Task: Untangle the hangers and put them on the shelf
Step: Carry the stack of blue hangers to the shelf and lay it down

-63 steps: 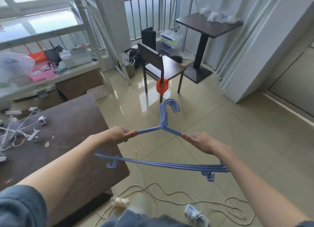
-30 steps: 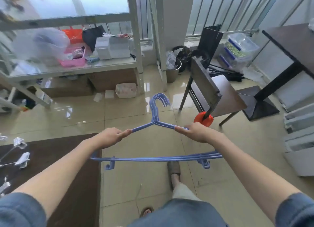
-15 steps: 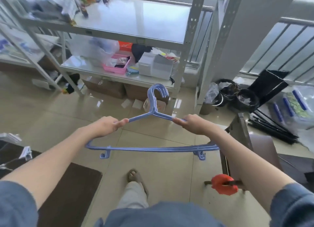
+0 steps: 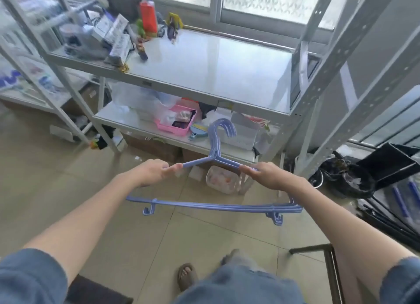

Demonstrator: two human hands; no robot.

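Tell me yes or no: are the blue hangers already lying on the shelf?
No: the blue hangers are held in the air by the left hand and right hand, short of the shelf.

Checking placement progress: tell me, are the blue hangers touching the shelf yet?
Apart. The head view shows the blue hangers held in mid-air by both hands, short of the shelf.

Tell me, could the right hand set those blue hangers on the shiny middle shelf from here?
Probably yes. The right hand and left hand grip the blue hangers facing the shelf, whose near right half lies bare; clutter sits only at its left.
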